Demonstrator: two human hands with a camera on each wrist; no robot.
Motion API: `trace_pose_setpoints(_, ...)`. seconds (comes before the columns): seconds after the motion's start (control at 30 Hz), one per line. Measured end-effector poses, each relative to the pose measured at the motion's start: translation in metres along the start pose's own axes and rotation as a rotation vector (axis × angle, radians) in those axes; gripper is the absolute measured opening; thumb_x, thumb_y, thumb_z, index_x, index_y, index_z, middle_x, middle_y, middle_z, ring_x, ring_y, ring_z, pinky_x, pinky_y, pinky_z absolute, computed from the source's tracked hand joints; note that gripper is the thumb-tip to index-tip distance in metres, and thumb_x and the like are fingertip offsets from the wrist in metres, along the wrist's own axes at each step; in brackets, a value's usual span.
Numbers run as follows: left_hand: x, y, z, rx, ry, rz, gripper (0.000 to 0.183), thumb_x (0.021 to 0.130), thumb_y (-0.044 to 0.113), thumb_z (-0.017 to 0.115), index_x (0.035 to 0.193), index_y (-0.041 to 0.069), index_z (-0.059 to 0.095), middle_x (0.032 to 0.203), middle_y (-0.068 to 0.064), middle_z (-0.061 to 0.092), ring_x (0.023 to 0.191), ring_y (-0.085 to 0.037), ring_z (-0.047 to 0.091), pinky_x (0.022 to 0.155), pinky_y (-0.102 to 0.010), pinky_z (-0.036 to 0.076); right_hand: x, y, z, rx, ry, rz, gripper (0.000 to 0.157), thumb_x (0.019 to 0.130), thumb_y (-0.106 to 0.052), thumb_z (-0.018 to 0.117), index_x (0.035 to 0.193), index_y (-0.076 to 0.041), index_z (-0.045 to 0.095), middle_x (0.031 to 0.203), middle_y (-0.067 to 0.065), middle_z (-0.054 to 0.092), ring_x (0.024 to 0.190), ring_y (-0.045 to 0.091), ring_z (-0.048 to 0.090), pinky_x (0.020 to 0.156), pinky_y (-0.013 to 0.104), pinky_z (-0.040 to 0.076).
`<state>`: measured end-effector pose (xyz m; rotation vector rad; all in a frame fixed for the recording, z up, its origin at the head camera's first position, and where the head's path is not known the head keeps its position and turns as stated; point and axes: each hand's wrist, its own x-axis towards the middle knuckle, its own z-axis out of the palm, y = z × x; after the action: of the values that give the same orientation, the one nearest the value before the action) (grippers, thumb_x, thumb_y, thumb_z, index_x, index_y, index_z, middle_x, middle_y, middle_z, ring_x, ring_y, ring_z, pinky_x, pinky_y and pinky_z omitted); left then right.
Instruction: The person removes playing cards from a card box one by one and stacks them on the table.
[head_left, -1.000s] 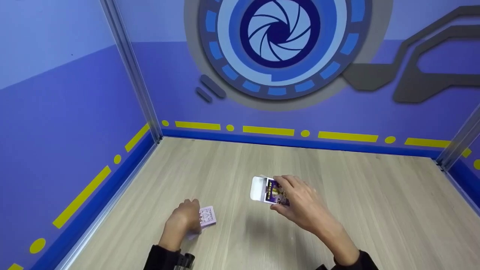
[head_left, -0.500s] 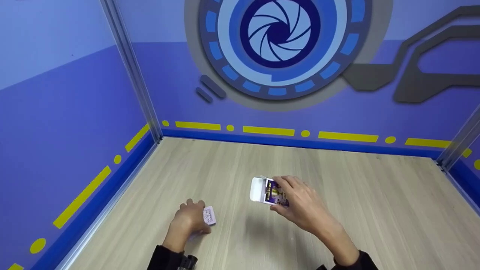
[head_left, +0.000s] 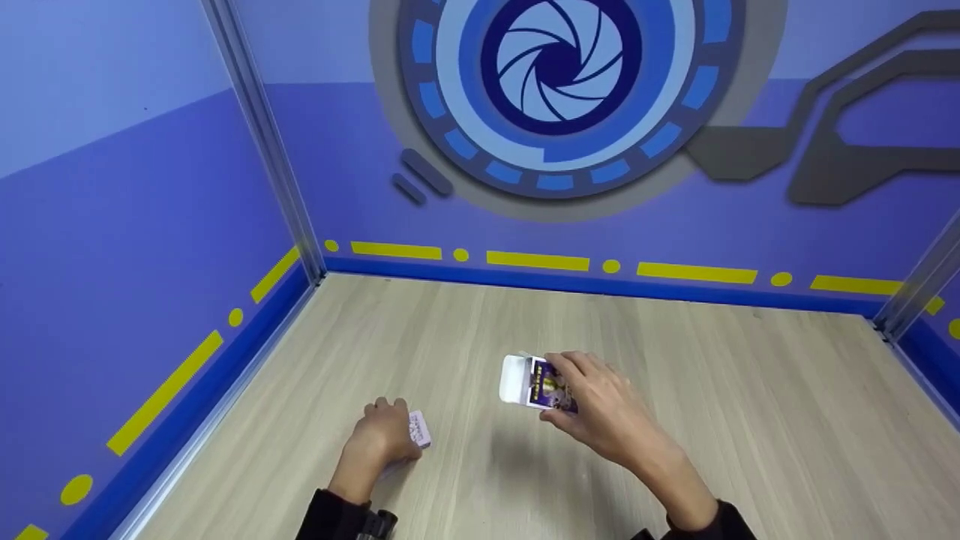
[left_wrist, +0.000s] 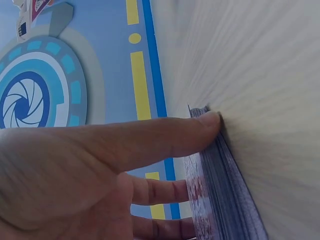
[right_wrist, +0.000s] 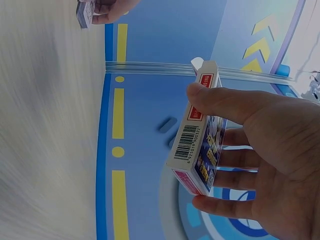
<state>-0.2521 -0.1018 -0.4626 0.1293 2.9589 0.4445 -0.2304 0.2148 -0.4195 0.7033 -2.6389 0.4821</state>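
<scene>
My left hand [head_left: 377, 436] grips a deck of playing cards [head_left: 420, 430] with a pale, pinkish patterned back, low over the wooden table. Its thumb [left_wrist: 172, 134] lies across the stacked card edges in the left wrist view, with fingers on the far side of the deck. My right hand [head_left: 611, 412] holds a printed card box [right_wrist: 192, 132] in the air, thumb on the barcode side and fingers behind. A white end flap [head_left: 514, 379] stands open, pointing left toward the deck. My palm hides part of the box in the head view.
The light wood table [head_left: 675, 360] meets a blue wall [head_left: 322, 165] with yellow dashes at the back and another on the left. A metal corner post [head_left: 262, 135] stands between them.
My left hand has shifted slightly right on the deck, its fingers spreading and then closing round it. The right hand and the box have stayed nearly still.
</scene>
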Motion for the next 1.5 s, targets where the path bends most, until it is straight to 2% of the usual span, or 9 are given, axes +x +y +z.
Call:
trace_pose_setpoints(0.47, 0.000, 0.004, 0.001, 0.011, 0.003, -0.025, 0.060, 0.074, 0.011, 0.087, 0.120, -0.012, 0.055, 0.100, -0.025, 0.051, 0.097, -0.039, 0.052, 0.085, -0.054, 0.052, 0.001, 0.000, 0.000, 0.007, -0.002, -0.014, 0.074, 0.079, -0.035, 0.091, 0.140, -0.008, 0.059, 0.128, 0.011, 0.064, 0.115, 0.030, 0.062, 0.088, 0.052, 0.055)
trace_pose_setpoints(0.7, 0.002, 0.001, -0.004, -0.047, -0.023, -0.003, 0.074, 0.072, 0.022, 0.092, 0.124, -0.012, 0.053, 0.104, -0.024, 0.050, 0.098, -0.039, 0.052, 0.086, -0.056, 0.052, 0.001, 0.000, 0.000, 0.009, 0.002, -0.013, 0.075, 0.078, -0.033, 0.092, 0.140, -0.008, 0.059, 0.128, 0.012, 0.064, 0.115, 0.031, 0.063, 0.088, 0.052, 0.055)
trace_pose_setpoints(0.83, 0.004, 0.000, -0.010, -0.062, 0.042, 0.022, 0.078, 0.079, 0.033, 0.089, 0.131, -0.013, 0.052, 0.108, -0.024, 0.052, 0.102, -0.040, 0.054, 0.084, -0.056, 0.053, 0.000, -0.001, 0.000, 0.008, 0.001, -0.009, 0.075, 0.078, -0.033, 0.092, 0.140, -0.008, 0.059, 0.129, 0.011, 0.063, 0.116, 0.031, 0.062, 0.089, 0.053, 0.054)
trace_pose_setpoints(0.9, 0.003, 0.004, -0.012, -0.058, 0.153, 0.076, 0.071, 0.084, 0.034, 0.086, 0.131, -0.011, 0.056, 0.112, -0.025, 0.057, 0.105, -0.041, 0.057, 0.082, -0.055, 0.054, 0.000, -0.003, -0.001, 0.007, 0.002, -0.006, 0.075, 0.078, -0.034, 0.092, 0.141, -0.009, 0.058, 0.130, 0.011, 0.063, 0.117, 0.031, 0.062, 0.090, 0.054, 0.054)
trace_pose_setpoints(1.0, 0.002, 0.019, -0.016, -0.081, 0.398, 0.206, 0.050, 0.089, 0.028, 0.083, 0.124, -0.003, 0.066, 0.111, -0.019, 0.066, 0.104, -0.036, 0.064, 0.081, -0.049, 0.056, -0.001, -0.004, -0.001, 0.003, 0.011, -0.011, 0.076, 0.078, -0.034, 0.092, 0.141, -0.010, 0.058, 0.131, 0.010, 0.062, 0.119, 0.031, 0.061, 0.092, 0.055, 0.053)
trace_pose_setpoints(1.13, -0.006, 0.049, -0.020, -0.237, 0.655, 0.413, 0.018, 0.091, 0.014, 0.080, 0.105, 0.007, 0.072, 0.099, -0.005, 0.071, 0.091, -0.020, 0.068, 0.076, -0.038, 0.057, -0.001, -0.006, -0.002, -0.005, 0.037, -0.045, 0.076, 0.077, -0.033, 0.093, 0.141, -0.012, 0.059, 0.131, 0.008, 0.062, 0.120, 0.029, 0.058, 0.097, 0.054, 0.050)
trace_pose_setpoints(1.2, -0.012, 0.063, -0.022, -0.354, 0.675, 0.505, 0.011, 0.092, 0.008, 0.077, 0.101, 0.008, 0.071, 0.095, -0.001, 0.069, 0.085, -0.013, 0.066, 0.072, -0.033, 0.057, 0.000, -0.006, -0.002, -0.011, 0.042, -0.061, 0.075, 0.076, -0.033, 0.094, 0.140, -0.013, 0.059, 0.130, 0.007, 0.062, 0.120, 0.028, 0.058, 0.098, 0.053, 0.048)
trace_pose_setpoints(1.3, -0.021, 0.079, -0.021, -0.531, 0.595, 0.606, 0.011, 0.094, 0.003, 0.073, 0.102, 0.008, 0.068, 0.093, 0.002, 0.067, 0.081, -0.008, 0.063, 0.069, -0.029, 0.056, 0.000, -0.008, -0.002, -0.009, 0.036, -0.069, 0.075, 0.076, -0.034, 0.094, 0.139, -0.014, 0.059, 0.130, 0.006, 0.062, 0.120, 0.027, 0.057, 0.097, 0.051, 0.047)
trace_pose_setpoints(1.5, -0.026, 0.094, -0.008, -0.683, 0.441, 0.669, 0.016, 0.095, -0.003, 0.069, 0.100, 0.008, 0.058, 0.092, 0.002, 0.062, 0.082, -0.008, 0.062, 0.070, -0.024, 0.056, 0.000, -0.010, 0.000, 0.012, 0.027, -0.102, 0.074, 0.072, -0.032, 0.096, 0.135, -0.015, 0.060, 0.128, 0.003, 0.062, 0.118, 0.024, 0.056, 0.092, 0.048, 0.047)
